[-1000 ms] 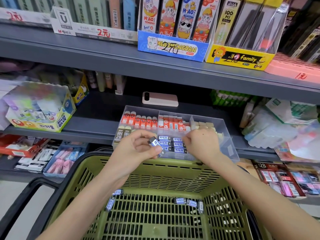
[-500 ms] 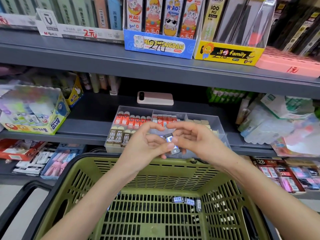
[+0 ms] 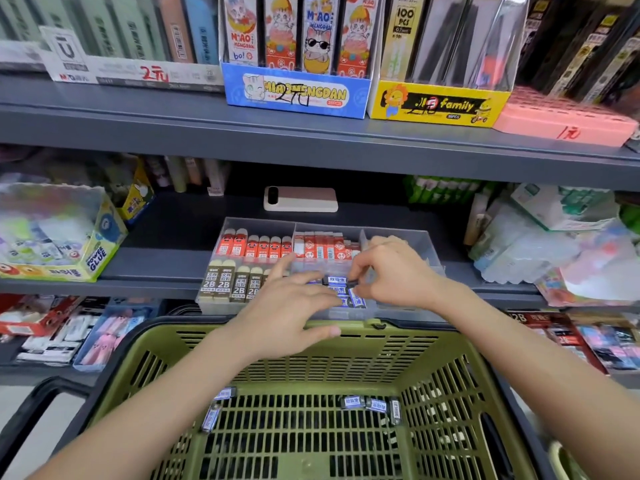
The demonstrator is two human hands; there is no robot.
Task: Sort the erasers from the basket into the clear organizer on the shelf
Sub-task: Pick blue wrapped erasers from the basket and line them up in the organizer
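Observation:
A clear organizer (image 3: 401,237) sits on the middle shelf, with red erasers (image 3: 256,245) at the back and brown 2B erasers (image 3: 225,284) at the front left. My right hand (image 3: 394,271) pinches a blue-labelled eraser (image 3: 355,296) over the row of blue erasers in the front middle compartment. My left hand (image 3: 294,306) hovers flat beside it, fingers apart and holding nothing. In the green basket (image 3: 460,386) below lie several more blue erasers (image 3: 372,403), some near the left wall (image 3: 213,415).
A pink phone (image 3: 300,199) lies on the shelf behind the organizer. A glue box (image 3: 62,237) stands to the left and plastic-wrapped packs (image 3: 540,244) to the right. Display boxes (image 3: 296,88) line the upper shelf. The basket's black handle (image 3: 31,410) juts out at the lower left.
The blue eraser went from my left hand to my right hand, which carried it down to the organizer's front middle compartment. My left hand opened and flattened.

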